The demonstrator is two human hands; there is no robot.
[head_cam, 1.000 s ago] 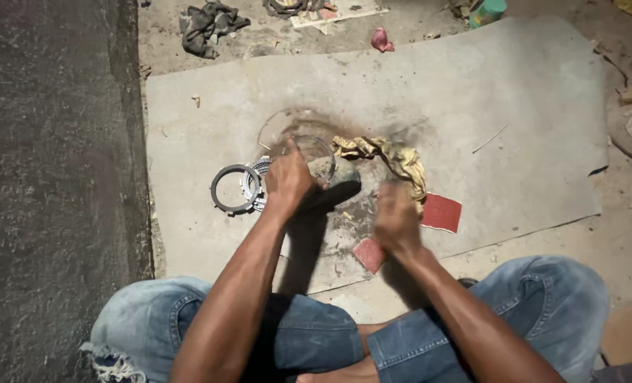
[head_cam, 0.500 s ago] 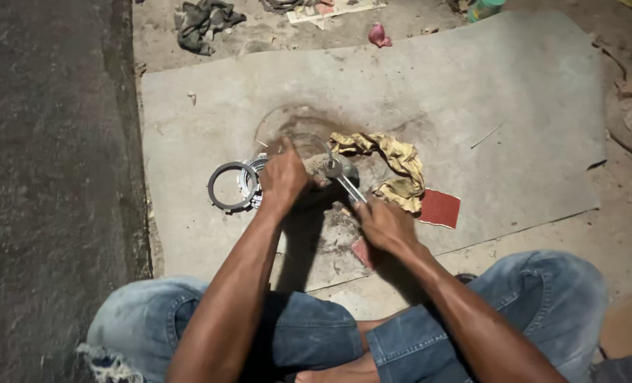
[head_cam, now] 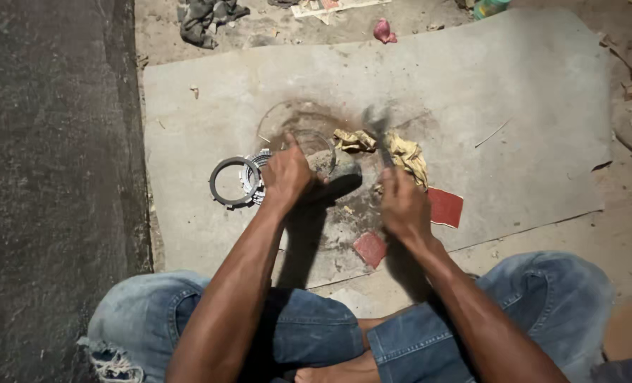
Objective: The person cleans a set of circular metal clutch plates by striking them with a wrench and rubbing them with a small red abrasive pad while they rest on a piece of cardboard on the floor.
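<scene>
Grey ring (head_cam: 314, 145) sits mid-frame under the left hand (head_cam: 287, 177), which presses it. The right hand (head_cam: 403, 206), clenched around a tool (head_cam: 381, 138), has now lifted it up, blurry.

Left hand (head_cam: 286, 175) gripping grey stone (head_cam: 340, 179), right hand (head_cam: 403, 206) holding tool (head_cam: 379, 135) (blurred)

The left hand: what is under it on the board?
Under the left hand a grey ring-shaped plate shows at its fingertips, on the grey board. The part beneath the palm is covered. A stack of rings sits beside it.
</scene>
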